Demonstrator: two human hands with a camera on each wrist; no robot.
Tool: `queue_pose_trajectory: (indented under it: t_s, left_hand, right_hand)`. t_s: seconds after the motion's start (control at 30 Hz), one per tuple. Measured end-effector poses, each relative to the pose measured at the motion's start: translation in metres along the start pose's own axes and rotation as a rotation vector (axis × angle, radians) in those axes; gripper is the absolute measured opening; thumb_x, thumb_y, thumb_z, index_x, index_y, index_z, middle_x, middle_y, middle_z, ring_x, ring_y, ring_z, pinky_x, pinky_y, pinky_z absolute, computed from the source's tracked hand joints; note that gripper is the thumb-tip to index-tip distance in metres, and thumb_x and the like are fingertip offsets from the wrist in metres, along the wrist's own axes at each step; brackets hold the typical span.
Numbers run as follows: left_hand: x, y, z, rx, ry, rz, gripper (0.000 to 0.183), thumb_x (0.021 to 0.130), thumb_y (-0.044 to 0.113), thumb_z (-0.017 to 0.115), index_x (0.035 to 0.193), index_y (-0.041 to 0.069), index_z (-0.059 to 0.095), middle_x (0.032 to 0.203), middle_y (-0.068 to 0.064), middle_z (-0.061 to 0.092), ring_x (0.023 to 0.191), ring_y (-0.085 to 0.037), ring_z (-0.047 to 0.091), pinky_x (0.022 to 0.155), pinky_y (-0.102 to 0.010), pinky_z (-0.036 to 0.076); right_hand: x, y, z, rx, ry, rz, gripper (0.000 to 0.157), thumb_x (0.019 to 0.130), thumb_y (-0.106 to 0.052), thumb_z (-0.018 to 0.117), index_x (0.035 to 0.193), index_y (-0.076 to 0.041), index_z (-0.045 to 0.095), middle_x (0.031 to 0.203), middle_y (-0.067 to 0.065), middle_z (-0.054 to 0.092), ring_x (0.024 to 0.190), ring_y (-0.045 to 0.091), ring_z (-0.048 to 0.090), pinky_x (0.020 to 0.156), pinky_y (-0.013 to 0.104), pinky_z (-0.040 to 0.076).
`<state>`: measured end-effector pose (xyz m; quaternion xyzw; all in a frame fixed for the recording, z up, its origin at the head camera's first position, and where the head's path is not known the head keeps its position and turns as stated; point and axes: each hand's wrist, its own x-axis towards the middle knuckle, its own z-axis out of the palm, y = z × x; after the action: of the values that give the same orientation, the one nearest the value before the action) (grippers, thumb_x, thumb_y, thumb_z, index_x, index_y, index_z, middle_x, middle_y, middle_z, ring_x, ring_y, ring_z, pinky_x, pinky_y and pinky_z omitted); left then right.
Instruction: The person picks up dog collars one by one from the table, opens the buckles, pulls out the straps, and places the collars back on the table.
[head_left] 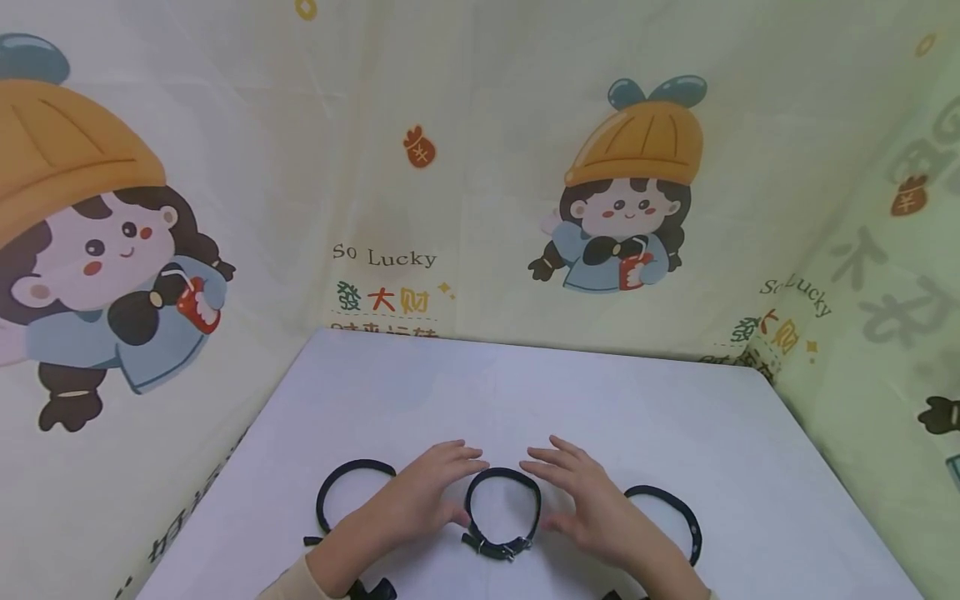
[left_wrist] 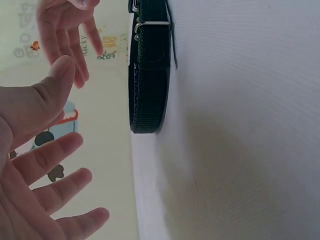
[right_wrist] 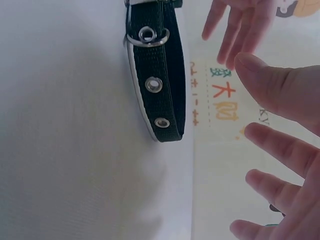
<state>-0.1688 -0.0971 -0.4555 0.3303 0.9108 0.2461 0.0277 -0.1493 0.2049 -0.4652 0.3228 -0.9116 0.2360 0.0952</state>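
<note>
A dark collar (head_left: 491, 550), buckled into a ring, stands on its edge on the white table between my two hands. My left hand (head_left: 431, 492) is at its left and my right hand (head_left: 581, 496) at its right, fingers spread and holding nothing. In the left wrist view the collar (left_wrist: 151, 80) shows its metal buckle. Eyelets and a D-ring appear on the collar (right_wrist: 157, 75) in the right wrist view. A second ring-shaped collar (head_left: 322, 496) lies partly behind my left forearm, and a third collar (head_left: 686, 512) is partly covered by my right forearm.
The white table (head_left: 525, 392) reaches back to a cloth wall (head_left: 480, 208) printed with cartoon figures and lettering. Cloth also hangs along both sides. Dark pieces (head_left: 375, 590) show at the front edge of the view, partly cut off.
</note>
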Motion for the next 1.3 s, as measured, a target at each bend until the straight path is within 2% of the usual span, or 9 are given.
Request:
queue_pose_trajectory:
  t_s: [0.2, 0.47, 0.77, 1.1, 1.3]
  left_hand:
    - [-0.003, -0.001, 0.001, -0.044, -0.045, 0.008, 0.061, 0.085, 0.018, 0.092, 0.142, 0.020, 0.070, 0.148, 0.002, 0.067, 0.149, -0.030, 0.052, 0.120, -0.053, 0.048]
    - [-0.008, -0.003, 0.002, -0.083, -0.108, 0.005, 0.056, 0.087, 0.017, 0.091, 0.138, 0.026, 0.072, 0.142, 0.011, 0.067, 0.149, -0.025, 0.052, 0.120, -0.048, 0.048]
    - [-0.012, -0.006, 0.006, -0.069, -0.106, 0.075, 0.045, 0.086, 0.013, 0.090, 0.127, 0.023, 0.076, 0.134, 0.014, 0.069, 0.140, -0.018, 0.057, 0.120, -0.041, 0.049]
    - [-0.009, -0.009, 0.017, 0.019, -0.071, 0.210, 0.035, 0.084, 0.010, 0.089, 0.117, 0.020, 0.078, 0.122, 0.011, 0.073, 0.128, -0.014, 0.063, 0.114, -0.036, 0.051]
    - [-0.006, -0.009, 0.024, 0.041, -0.093, 0.220, 0.033, 0.085, 0.012, 0.089, 0.114, 0.024, 0.078, 0.119, 0.013, 0.074, 0.127, -0.013, 0.063, 0.113, -0.036, 0.052]
  right_hand:
    - [-0.003, -0.008, -0.002, 0.044, -0.059, 0.029, 0.080, 0.076, -0.013, 0.096, 0.146, -0.035, 0.065, 0.152, -0.004, 0.065, 0.151, 0.036, 0.050, 0.111, 0.065, 0.050]
    - [-0.008, -0.010, 0.000, 0.035, -0.084, 0.004, 0.070, 0.077, -0.019, 0.096, 0.141, -0.033, 0.069, 0.146, -0.009, 0.067, 0.140, 0.024, 0.056, 0.108, 0.057, 0.052]
    - [-0.009, -0.014, 0.004, 0.089, -0.147, -0.017, 0.060, 0.079, -0.018, 0.095, 0.133, -0.032, 0.074, 0.137, -0.012, 0.070, 0.133, 0.019, 0.056, 0.106, 0.055, 0.050]
    - [-0.010, -0.008, 0.017, 0.091, -0.125, -0.107, 0.046, 0.077, -0.016, 0.094, 0.115, -0.033, 0.076, 0.119, -0.022, 0.070, 0.119, 0.010, 0.056, 0.095, 0.042, 0.048]
    - [-0.010, -0.006, 0.024, 0.086, -0.108, -0.152, 0.044, 0.075, -0.015, 0.093, 0.111, -0.033, 0.076, 0.114, -0.021, 0.070, 0.114, 0.008, 0.057, 0.087, 0.033, 0.043]
